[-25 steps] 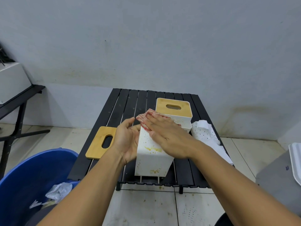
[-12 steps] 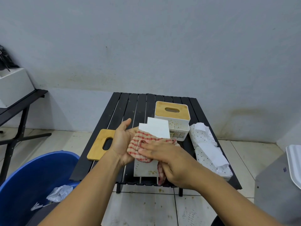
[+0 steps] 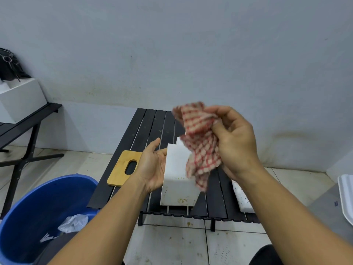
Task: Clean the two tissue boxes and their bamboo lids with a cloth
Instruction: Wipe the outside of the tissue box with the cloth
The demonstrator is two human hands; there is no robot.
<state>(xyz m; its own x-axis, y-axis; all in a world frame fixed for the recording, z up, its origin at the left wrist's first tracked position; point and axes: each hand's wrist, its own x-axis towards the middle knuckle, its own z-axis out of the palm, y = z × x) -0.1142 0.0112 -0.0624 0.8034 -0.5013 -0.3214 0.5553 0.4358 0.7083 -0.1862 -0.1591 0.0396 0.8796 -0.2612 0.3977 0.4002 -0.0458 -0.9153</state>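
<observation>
A white tissue box (image 3: 175, 169) without a lid stands on the black slatted table (image 3: 145, 131), with yellow stains low on its near face. My left hand (image 3: 152, 169) holds its left side, thumb up, fingers hidden behind the box. My right hand (image 3: 236, 142) grips a bunched red-and-white checked cloth (image 3: 200, 146), lifted above the box's top right; the cloth's lower end hangs in front of the box. One bamboo lid (image 3: 125, 168) with an oval slot lies flat on the table's left edge. The second box and its lid are hidden behind the cloth and my right hand.
A blue bucket (image 3: 38, 207) with crumpled tissue inside stands on the floor at the lower left. A white speckled tissue stack (image 3: 242, 197) lies on the table's right part. A black bench with a white box (image 3: 21, 100) is at the far left.
My right hand lifted the cloth off the box's front and top, up and to the right. My left hand stayed on the box's left side. The view moved closer.
</observation>
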